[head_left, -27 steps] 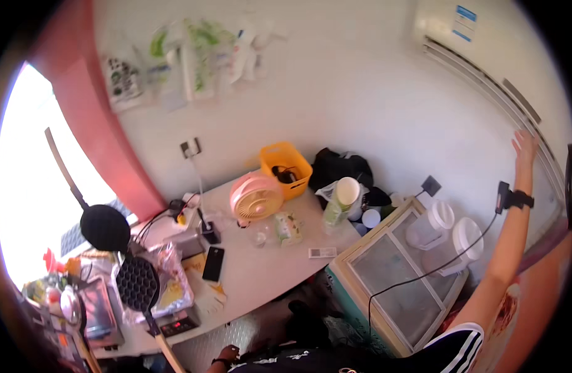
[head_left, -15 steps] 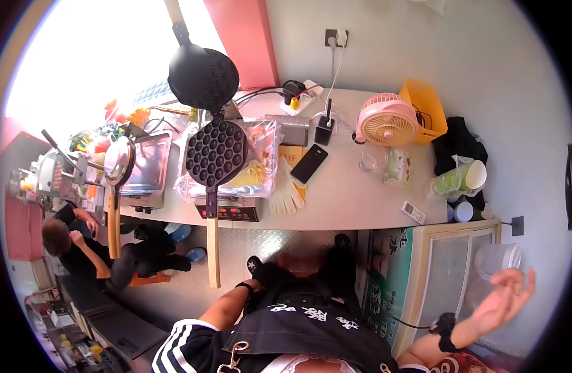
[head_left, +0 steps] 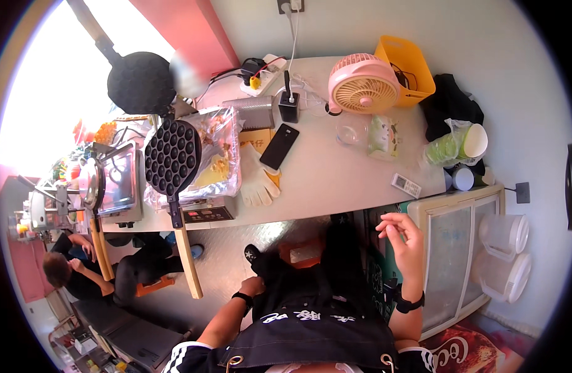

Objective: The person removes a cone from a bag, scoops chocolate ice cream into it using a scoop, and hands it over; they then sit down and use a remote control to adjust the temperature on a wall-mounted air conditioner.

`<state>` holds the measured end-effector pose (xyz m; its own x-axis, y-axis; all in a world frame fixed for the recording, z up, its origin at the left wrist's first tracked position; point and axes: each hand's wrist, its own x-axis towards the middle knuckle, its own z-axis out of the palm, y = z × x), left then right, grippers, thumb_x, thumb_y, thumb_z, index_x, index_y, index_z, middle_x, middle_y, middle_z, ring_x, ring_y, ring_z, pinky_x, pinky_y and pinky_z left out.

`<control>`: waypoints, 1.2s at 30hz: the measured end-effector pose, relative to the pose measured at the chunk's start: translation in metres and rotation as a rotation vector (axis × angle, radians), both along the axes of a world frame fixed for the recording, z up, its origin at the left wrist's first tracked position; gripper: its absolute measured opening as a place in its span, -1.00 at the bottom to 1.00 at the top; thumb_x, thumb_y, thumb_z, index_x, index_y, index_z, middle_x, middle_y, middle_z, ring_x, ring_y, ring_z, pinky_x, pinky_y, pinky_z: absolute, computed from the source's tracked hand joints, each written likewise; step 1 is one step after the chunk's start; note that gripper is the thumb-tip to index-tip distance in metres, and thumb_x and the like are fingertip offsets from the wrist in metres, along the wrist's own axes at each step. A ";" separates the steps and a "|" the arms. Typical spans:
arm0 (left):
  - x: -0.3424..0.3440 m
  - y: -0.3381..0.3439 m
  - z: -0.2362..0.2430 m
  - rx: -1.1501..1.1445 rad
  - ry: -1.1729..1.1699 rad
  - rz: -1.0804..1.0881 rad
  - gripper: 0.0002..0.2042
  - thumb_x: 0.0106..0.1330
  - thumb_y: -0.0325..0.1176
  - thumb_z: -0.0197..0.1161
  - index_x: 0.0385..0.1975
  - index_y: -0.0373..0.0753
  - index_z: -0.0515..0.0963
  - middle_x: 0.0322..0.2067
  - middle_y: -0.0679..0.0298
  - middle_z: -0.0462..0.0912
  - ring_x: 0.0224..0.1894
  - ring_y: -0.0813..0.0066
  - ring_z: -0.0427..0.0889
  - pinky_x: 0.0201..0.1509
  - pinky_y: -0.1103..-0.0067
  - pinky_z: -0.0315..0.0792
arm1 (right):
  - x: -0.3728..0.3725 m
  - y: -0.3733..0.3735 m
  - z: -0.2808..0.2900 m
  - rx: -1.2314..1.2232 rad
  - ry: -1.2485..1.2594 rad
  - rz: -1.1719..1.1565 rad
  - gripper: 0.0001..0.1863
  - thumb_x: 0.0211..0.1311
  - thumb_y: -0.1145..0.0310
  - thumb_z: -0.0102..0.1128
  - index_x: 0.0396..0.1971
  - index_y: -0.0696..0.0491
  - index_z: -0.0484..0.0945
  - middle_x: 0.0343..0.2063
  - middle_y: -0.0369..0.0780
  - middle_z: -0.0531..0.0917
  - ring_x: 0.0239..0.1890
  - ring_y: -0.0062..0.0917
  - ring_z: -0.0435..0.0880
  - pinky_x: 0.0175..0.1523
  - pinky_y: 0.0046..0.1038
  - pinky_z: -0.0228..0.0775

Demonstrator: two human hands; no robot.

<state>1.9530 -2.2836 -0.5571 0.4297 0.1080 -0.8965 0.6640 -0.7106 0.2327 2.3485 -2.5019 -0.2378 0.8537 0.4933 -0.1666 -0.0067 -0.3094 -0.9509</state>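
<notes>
My left hand (head_left: 253, 286) rests on my left thigh, curled into a fist, with nothing showing in it. My right hand (head_left: 403, 241) is raised beside the table's front edge, left of the glass-topped freezer; its fingers are loosely bent, apart and empty. At the left part of the table a black bubble waffle iron (head_left: 172, 158) lies opened, its upper plate (head_left: 140, 84) tipped back and its wooden handle (head_left: 188, 261) jutting over the front edge. Beside it are a plastic-covered tray (head_left: 225, 133) with yellow crumbs, a white glove (head_left: 256, 180) and a black phone (head_left: 280, 147).
A pink fan (head_left: 364, 84), a yellow bin (head_left: 407, 71), wrapped green cups (head_left: 457, 144) and a white remote (head_left: 406, 185) stand or lie on the table. The freezer (head_left: 451, 261) is at my right. At far left, a person (head_left: 81, 267) sits near a second wooden-handled iron (head_left: 93, 186).
My right hand has come in from the far right to in front of the freezer. My left hand stays at my thigh. The view has shifted, so the table things appear further left.
</notes>
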 end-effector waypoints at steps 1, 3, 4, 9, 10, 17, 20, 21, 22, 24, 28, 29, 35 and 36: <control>0.025 0.000 0.022 0.044 -0.067 -0.014 -0.67 0.19 -0.11 0.12 -0.23 -0.24 0.55 -0.34 0.07 0.66 -0.29 0.05 0.65 -0.24 0.26 0.49 | -0.002 -0.001 -0.007 0.010 0.018 0.009 -0.84 0.25 0.52 0.05 -0.19 0.17 0.54 -0.41 -0.23 0.66 -0.42 -0.60 0.60 -0.22 -0.59 0.42; 0.063 0.008 0.048 0.096 -0.140 -0.026 -0.70 0.20 -0.11 0.13 -0.25 -0.22 0.54 -0.37 0.11 0.67 -0.29 0.05 0.65 -0.24 0.27 0.48 | -0.004 -0.001 -0.019 0.061 0.098 0.053 -0.84 0.25 0.52 0.05 -0.20 0.17 0.55 -0.41 -0.23 0.66 -0.40 -0.60 0.61 -0.21 -0.58 0.43; 0.077 0.013 0.052 -0.016 -0.286 0.073 -0.74 0.22 -0.16 0.13 -0.26 -0.21 0.52 -0.40 0.12 0.66 -0.30 0.07 0.64 -0.24 0.29 0.48 | -0.004 0.000 -0.026 0.087 0.123 0.084 -0.84 0.25 0.52 0.05 -0.20 0.17 0.55 -0.41 -0.23 0.66 -0.39 -0.60 0.61 -0.20 -0.58 0.44; 0.163 0.029 0.085 -0.139 -0.678 0.173 -0.86 0.24 -0.34 0.15 -0.25 -0.20 0.49 -0.42 0.13 0.64 -0.32 0.13 0.63 -0.26 0.35 0.47 | -0.002 0.015 -0.074 0.086 0.054 0.233 -0.83 0.23 0.52 0.04 -0.22 0.20 0.55 -0.43 -0.22 0.66 -0.41 -0.60 0.62 -0.22 -0.57 0.46; 0.177 0.032 0.091 -0.157 -0.703 0.191 -0.84 0.24 -0.35 0.16 -0.22 -0.21 0.49 -0.39 0.13 0.64 -0.31 0.15 0.63 -0.24 0.38 0.48 | -0.006 0.020 -0.091 0.102 0.087 0.266 -0.82 0.23 0.54 0.04 -0.20 0.20 0.54 -0.44 -0.21 0.64 -0.39 -0.59 0.61 -0.20 -0.58 0.45; 0.214 0.021 0.141 -0.574 -0.797 -0.005 -0.74 0.26 -0.40 0.17 -0.06 -0.26 0.49 -0.21 0.20 0.63 -0.14 0.26 0.60 -0.02 0.46 0.44 | -0.041 0.014 -0.230 -0.288 0.019 1.158 -0.82 0.20 0.32 0.10 -0.25 0.06 0.52 -0.45 -0.20 0.66 -0.37 -0.35 0.65 -0.27 -0.36 0.43; 0.210 0.021 0.167 -0.377 -1.048 -0.048 -0.73 0.19 -0.49 0.19 -0.09 -0.25 0.53 -0.19 0.21 0.63 -0.10 0.25 0.58 0.05 0.45 0.41 | -0.078 0.007 -0.268 -0.325 0.023 1.327 -0.84 0.17 0.31 0.11 -0.34 0.06 0.51 -0.47 -0.19 0.65 -0.35 -0.29 0.64 -0.27 -0.30 0.42; 0.208 0.018 0.178 -0.278 -1.153 -0.057 -0.75 0.16 -0.52 0.19 -0.14 -0.25 0.55 -0.20 0.22 0.63 -0.11 0.24 0.58 0.09 0.43 0.39 | -0.092 0.002 -0.282 -0.308 0.068 1.412 -0.86 0.16 0.32 0.13 -0.35 0.06 0.51 -0.48 -0.19 0.65 -0.37 -0.30 0.64 -0.29 -0.30 0.41; 0.206 0.016 0.188 -0.172 -1.258 -0.067 -0.77 0.13 -0.55 0.19 -0.18 -0.26 0.57 -0.21 0.24 0.63 -0.11 0.24 0.58 0.13 0.41 0.37 | -0.104 -0.003 -0.291 -0.290 0.109 1.497 -0.87 0.14 0.33 0.15 -0.36 0.06 0.52 -0.49 -0.20 0.64 -0.39 -0.31 0.63 -0.30 -0.31 0.40; 0.193 0.009 0.201 -0.047 -1.397 -0.061 -0.80 0.15 -0.51 0.18 -0.21 -0.26 0.57 -0.24 0.25 0.63 -0.11 0.27 0.57 0.25 0.26 0.23 | -0.129 -0.015 -0.305 -0.315 0.100 1.504 -0.89 0.12 0.35 0.16 -0.39 0.06 0.51 -0.51 -0.20 0.63 -0.41 -0.33 0.62 -0.31 -0.32 0.39; 0.169 -0.013 0.229 0.104 -1.721 -0.003 -0.82 0.13 -0.42 0.20 -0.26 -0.25 0.59 -0.28 0.22 0.65 -0.12 0.28 0.59 0.30 0.18 0.15 | -0.147 -0.047 -0.297 -0.328 0.058 1.439 -0.87 0.14 0.36 0.16 -0.34 0.05 0.46 -0.57 -0.23 0.59 -0.47 -0.35 0.59 -0.37 -0.34 0.34; 0.162 -0.020 0.234 0.088 -1.804 0.080 -0.81 0.13 -0.36 0.21 -0.29 -0.26 0.59 -0.29 0.21 0.65 -0.10 0.26 0.59 0.30 0.17 0.13 | -0.149 -0.054 -0.294 -0.335 0.052 1.446 -0.87 0.14 0.36 0.16 -0.34 0.05 0.46 -0.57 -0.23 0.59 -0.47 -0.35 0.59 -0.37 -0.34 0.34; 0.136 -0.044 0.277 -0.053 -2.172 -0.040 -0.33 0.21 0.08 0.14 0.13 -0.36 0.27 -0.18 -0.03 0.55 -0.03 0.11 0.53 0.31 0.06 0.09 | -0.166 -0.076 -0.290 -0.221 -0.223 1.283 -0.67 -0.09 0.56 0.24 -0.39 0.04 0.25 -0.39 -0.20 0.48 -0.23 -0.24 0.53 -0.23 -0.28 0.34; 0.132 -0.044 0.283 -0.037 -2.206 -0.048 -0.25 0.19 0.12 0.14 0.21 -0.38 0.18 -0.11 -0.07 0.52 0.02 0.07 0.50 0.31 0.07 0.09 | -0.169 -0.080 -0.287 -0.233 -0.225 1.277 -0.67 -0.09 0.56 0.24 -0.39 0.04 0.25 -0.39 -0.20 0.48 -0.23 -0.24 0.53 -0.23 -0.28 0.34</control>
<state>2.0853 -2.3277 -0.2742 0.4702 0.0684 0.8799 -0.6125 -0.6926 0.3811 2.1795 -2.5817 -0.5253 -0.1688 0.9471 -0.2728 0.5610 -0.1352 -0.8167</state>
